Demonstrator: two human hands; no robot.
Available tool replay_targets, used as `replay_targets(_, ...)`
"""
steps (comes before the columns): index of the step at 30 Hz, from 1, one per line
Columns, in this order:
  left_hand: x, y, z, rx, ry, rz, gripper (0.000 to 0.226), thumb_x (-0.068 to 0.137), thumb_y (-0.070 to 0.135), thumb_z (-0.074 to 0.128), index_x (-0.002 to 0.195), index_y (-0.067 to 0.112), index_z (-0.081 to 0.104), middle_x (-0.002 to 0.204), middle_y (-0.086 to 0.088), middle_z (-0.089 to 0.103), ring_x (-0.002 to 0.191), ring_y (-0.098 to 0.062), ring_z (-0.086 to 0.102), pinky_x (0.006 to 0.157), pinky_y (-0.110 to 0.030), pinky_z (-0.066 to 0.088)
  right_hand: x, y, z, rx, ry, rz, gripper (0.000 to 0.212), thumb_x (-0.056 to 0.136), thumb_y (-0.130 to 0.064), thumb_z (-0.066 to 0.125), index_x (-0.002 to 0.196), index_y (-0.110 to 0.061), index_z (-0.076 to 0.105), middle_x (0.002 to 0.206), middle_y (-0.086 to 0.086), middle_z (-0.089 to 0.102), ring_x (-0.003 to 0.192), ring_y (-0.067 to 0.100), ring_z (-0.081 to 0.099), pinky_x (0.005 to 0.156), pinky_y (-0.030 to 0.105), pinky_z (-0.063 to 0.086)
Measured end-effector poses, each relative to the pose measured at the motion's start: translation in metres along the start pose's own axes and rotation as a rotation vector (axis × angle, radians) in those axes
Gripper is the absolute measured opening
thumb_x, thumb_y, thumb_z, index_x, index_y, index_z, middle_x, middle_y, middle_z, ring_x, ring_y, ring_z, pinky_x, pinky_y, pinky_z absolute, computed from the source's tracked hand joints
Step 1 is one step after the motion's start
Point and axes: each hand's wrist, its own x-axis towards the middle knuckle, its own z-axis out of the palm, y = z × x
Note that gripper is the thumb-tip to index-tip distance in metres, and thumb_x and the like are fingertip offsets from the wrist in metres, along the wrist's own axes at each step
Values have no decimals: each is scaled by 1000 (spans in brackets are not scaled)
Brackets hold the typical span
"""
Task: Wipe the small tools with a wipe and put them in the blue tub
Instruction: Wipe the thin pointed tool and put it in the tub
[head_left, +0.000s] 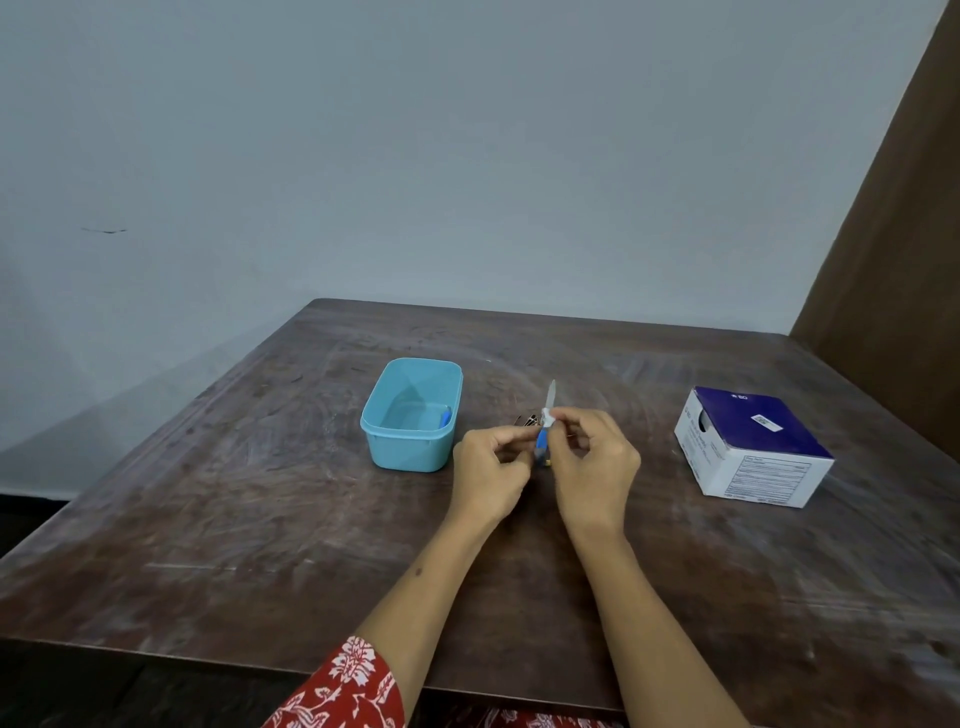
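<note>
Red floral sleeve (345, 686) is poking in at the bottom. Left hand (488, 475) is pinching the blue-handled small tool (543, 441) upright over the scuffed brown wooden table (260, 519), right hand (592, 462) is pinching a white wipe (547, 415) round it. Light blue plastic tub (413, 415) is sitting just left, white-and-purple cardboard box (753, 447) well off right.

A single head-worn, wide-angle view looks forward and down from the person's own seat across the desk (260, 519). Both forearms reach in from the bottom edge, near the lens. The desk's far edge and the wall (415, 156) behind it fill the upper half.
</note>
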Motion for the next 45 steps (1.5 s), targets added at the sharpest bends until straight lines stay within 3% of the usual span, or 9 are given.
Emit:
replay_targets(4, 1, 0, -1, -36, 27, -24, 31, 79, -11, 58, 102, 5, 72, 93, -9, 74, 87, -15, 70, 82, -33, 57, -2, -1, 1, -34, -63, -24, 18, 71, 4, 70, 78, -12, 72, 75, -2, 65, 63, 8, 61, 61, 8, 46)
replay_targets(9, 3, -1, -1, -94, 32, -72, 33, 82, -14, 54, 109, 0, 66, 104, -13, 70, 96, -15, 67, 85, -26, 54, -3, 2, 0, -92, -153, 28, 14, 71, -1, 73, 77, -13, 73, 75, -3, 65, 63, 2, 61, 62, 8, 48)
replay_targets(15, 5, -2, 0, -173, 24, -110, 28, 86, -7, 54, 106, 5, 70, 103, -10, 71, 97, -20, 68, 86, -39, 55, -3, 1, -1, -120, -152, -9, 12, 73, -4, 74, 81, -13, 74, 76, -2, 67, 63, 5, 61, 62, 15, 51)
replay_targets(18, 4, 0, 0, -182, 45, -121, 29, 87, -6, 52, 106, 7, 70, 102, -8, 72, 96, -20, 68, 82, -36, 57, -4, 2, -1, -181, -200, -1, 11, 69, -6, 76, 74, -14, 72, 73, -3, 65, 60, 5, 59, 59, 20, 51)
replay_targets(23, 1, 7, 1, -233, 6, -148, 30, 89, -10, 47, 106, 2, 69, 99, -11, 71, 90, -21, 69, 75, -30, 58, -2, 3, 0, -159, -128, -67, 15, 74, 0, 73, 85, -11, 75, 78, 1, 68, 65, 8, 60, 64, 5, 45)
replay_targets(28, 0, 6, -2, -216, 37, -127, 32, 89, -8, 47, 106, 7, 69, 97, -5, 71, 89, -16, 69, 67, -20, 55, -4, 3, 0, -200, -206, -39, 11, 69, -3, 75, 71, -12, 70, 71, -2, 63, 60, 6, 56, 57, 7, 43)
replay_targets(33, -1, 9, 0, -258, -4, -134, 32, 89, -10, 47, 104, 6, 70, 89, -2, 72, 80, -11, 70, 67, -22, 56, -2, 2, 0, -156, -138, -90, 15, 73, 0, 73, 84, -11, 74, 77, 1, 67, 65, 6, 57, 63, 8, 44)
replay_targets(38, 0, 7, -1, -246, 46, -159, 30, 89, -6, 50, 105, 9, 70, 96, -5, 72, 90, -17, 69, 68, -22, 55, -3, 4, 0, -210, -220, -48, 10, 70, -3, 75, 74, -12, 71, 72, -2, 63, 61, 6, 57, 58, 10, 43)
replay_targets(45, -1, 12, -1, -325, 4, -201, 28, 88, -7, 52, 101, 9, 71, 93, -7, 72, 88, -20, 69, 69, -24, 57, -2, 3, -1, -179, -176, -98, 12, 74, -3, 73, 82, -11, 73, 79, -1, 67, 66, 7, 58, 63, 12, 45)
